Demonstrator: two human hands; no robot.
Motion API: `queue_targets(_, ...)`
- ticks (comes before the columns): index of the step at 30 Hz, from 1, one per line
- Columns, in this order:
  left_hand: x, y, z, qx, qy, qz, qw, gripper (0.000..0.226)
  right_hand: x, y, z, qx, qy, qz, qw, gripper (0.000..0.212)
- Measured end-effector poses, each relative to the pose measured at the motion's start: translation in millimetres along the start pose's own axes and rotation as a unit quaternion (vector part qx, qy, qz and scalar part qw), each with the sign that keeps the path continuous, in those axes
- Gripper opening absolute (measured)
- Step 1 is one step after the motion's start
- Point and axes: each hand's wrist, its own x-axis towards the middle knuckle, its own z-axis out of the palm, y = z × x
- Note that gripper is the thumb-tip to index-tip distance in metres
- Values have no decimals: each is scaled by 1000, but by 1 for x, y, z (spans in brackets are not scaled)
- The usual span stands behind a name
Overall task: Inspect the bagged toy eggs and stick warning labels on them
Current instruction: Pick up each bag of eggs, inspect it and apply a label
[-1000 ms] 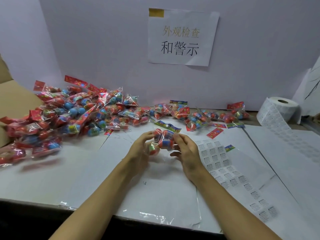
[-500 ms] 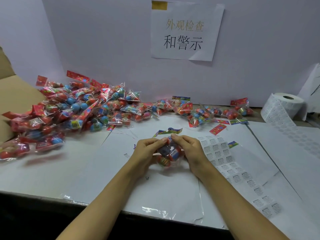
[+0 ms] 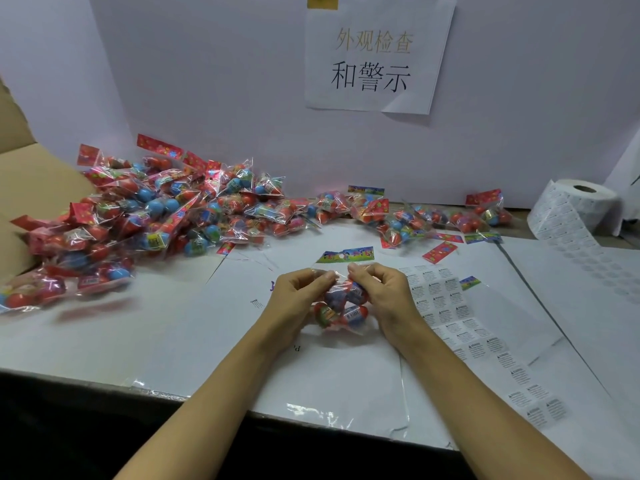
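A clear bag of toy eggs (image 3: 343, 304) with a green and blue header card hangs between my two hands over the middle of the white table. My left hand (image 3: 298, 299) pinches the bag's upper left side. On the bag's right, my right hand (image 3: 388, 299) pinches the plastic just below the header. Red and blue eggs show through the film. A sheet of small warning labels (image 3: 450, 306) lies flat just right of my right hand.
A big heap of bagged eggs (image 3: 156, 223) covers the left and back of the table. More bags (image 3: 433, 216) lie along the back wall. A label roll (image 3: 575, 206) stands at the far right. A cardboard box (image 3: 20, 188) is at the left edge.
The bag has turned in my hands so the header card now points away from me. Both hands moved slightly nearer to me and shifted their grip to the bag's top.
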Motion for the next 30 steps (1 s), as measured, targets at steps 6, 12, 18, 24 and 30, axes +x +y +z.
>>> queue_targets(6,1,4,1,-11,22,-30,999,33,-5,-6,2,-5,-24,22,999,36)
queue_targets(12,2,6,5,-22,26,-41,999,39,-2,-4,2,24,9,-12,1000,18)
queue_targets(18,1,7,8,-72,20,-36,997,31,-3,-4,4,28,-1,-14,1000,20)
queue_targets(24,2,10,5,-96,-8,-97,991,48,-6,-9,3,73,-1,32,997,34)
queue_targets(30,0,-2,-1,-48,-39,-18,998,36,-5,-16,1,126,56,49,989,36)
